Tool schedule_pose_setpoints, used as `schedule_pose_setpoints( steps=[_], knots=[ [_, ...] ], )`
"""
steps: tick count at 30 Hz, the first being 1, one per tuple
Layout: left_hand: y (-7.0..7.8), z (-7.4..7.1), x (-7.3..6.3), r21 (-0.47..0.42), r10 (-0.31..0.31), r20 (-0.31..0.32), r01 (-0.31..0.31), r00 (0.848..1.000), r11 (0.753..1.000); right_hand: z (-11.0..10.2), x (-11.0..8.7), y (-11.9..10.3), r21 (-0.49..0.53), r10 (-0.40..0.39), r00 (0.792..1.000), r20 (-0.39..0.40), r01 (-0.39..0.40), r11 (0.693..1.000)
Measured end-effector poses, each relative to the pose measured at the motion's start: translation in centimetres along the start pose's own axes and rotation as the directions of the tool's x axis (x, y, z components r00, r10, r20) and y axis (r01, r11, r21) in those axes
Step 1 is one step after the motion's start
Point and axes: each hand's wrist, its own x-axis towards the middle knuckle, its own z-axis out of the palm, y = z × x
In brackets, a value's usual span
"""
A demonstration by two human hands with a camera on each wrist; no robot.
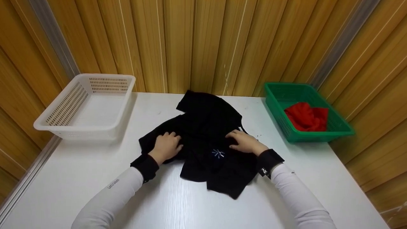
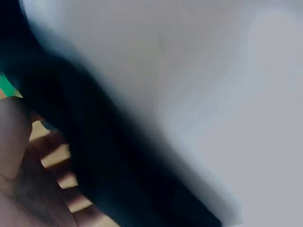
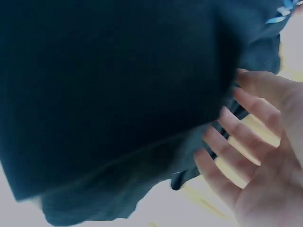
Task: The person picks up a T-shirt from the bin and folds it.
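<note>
A crumpled black garment (image 1: pixel 206 127) with a small pale starburst print (image 1: pixel 218 154) lies spread over the middle of the white table. On its left part rests my left hand (image 1: pixel 166 147), fingers extended over the fabric. My right hand (image 1: pixel 244 142) touches the garment's right side, near a thin black cord. In the left wrist view, the left hand (image 2: pixel 33 175) has its fingers spread against the dark cloth, their tips partly hidden. The right wrist view shows the right hand (image 3: pixel 270 146) with nearly straight, parted fingers at the edge of the cloth.
A white plastic basket (image 1: pixel 119 124) stands at the back left of the table (image 1: pixel 159 206). The green basket (image 1: pixel 299 136) at the back right contains a red cloth (image 1: pixel 306 117). Yellow wood-patterned panels (image 1: pixel 178 47) close off the back and sides.
</note>
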Motion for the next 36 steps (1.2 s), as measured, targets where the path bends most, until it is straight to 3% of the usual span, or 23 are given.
schedule_pose_setpoints(
  steps=[4,7,12,16,21,27,29,32,36],
  knots=[
    [1.6,-0.5,-0.9,0.026,-0.056,0.113,0.053,0.992,0.998,0.5,0.4,1.0,0.055,0.027,0.994,0.108,-0.033,0.998],
    [1.9,-0.9,-1.0,0.045,-0.117,0.225,0.110,0.967,0.993,0.5,0.3,1.3,0.087,0.085,0.981,0.173,-0.101,0.991],
    [0.7,-1.0,-0.6,0.051,-0.168,0.342,0.161,0.924,0.986,0.2,-0.4,1.2,0.050,0.226,0.943,0.244,-0.245,0.968],
    [-1.3,-0.7,0.3,0.009,-0.156,0.362,0.163,0.919,0.987,0.0,-1.0,0.7,-0.004,0.335,0.906,0.259,-0.345,0.939],
    [-4.3,0.0,1.2,-0.089,-0.097,0.338,0.135,0.936,0.987,-0.1,-1.8,-0.1,-0.088,0.422,0.882,0.211,-0.413,0.906],
    [-6.8,0.6,1.7,-0.150,-0.010,0.264,0.051,0.965,0.987,-0.2,-1.9,-1.3,-0.264,0.415,0.899,0.138,-0.370,0.891],
    [-6.7,0.7,1.8,-0.151,0.015,0.206,0.016,0.978,0.988,-0.4,-1.9,-1.6,-0.311,0.407,0.905,0.120,-0.355,0.881],
    [-5.6,0.5,1.6,-0.140,0.065,0.067,-0.055,0.996,0.989,-0.6,-2.0,-1.6,-0.348,0.401,0.913,0.074,-0.353,0.869],
    [-3.7,0.0,0.7,-0.116,0.128,-0.100,-0.139,0.987,0.983,-0.2,-2.2,-1.2,-0.330,0.339,0.940,-0.024,-0.328,0.885]
  ],
)
